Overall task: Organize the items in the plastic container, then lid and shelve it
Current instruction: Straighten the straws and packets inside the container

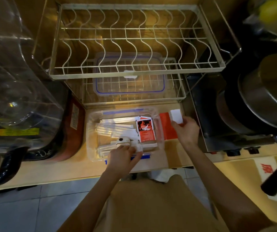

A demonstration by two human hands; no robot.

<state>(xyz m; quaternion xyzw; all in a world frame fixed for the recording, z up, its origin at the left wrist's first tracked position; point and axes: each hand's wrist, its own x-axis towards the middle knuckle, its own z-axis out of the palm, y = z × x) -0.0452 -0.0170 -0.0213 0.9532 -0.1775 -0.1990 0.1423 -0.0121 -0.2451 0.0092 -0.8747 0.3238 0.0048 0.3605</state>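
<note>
A clear plastic container with blue clips sits open on the wooden counter below the rack. Inside lie several white paper-wrapped sticks and red sauce packets. A small beige round item rests near the container's front. My left hand reaches into the front of the container and pinches a white wrapped piece beside that item. My right hand is just right of the container and holds a white packet over a red packet on the counter. The clear lid with a blue seal lies on the lower wire shelf.
An empty wire dish rack overhangs the lower shelf. A large clear water bottle and a dark appliance fill the left. Stacked metal pots stand on a dark stove at the right. A black handle juts in at the lower right.
</note>
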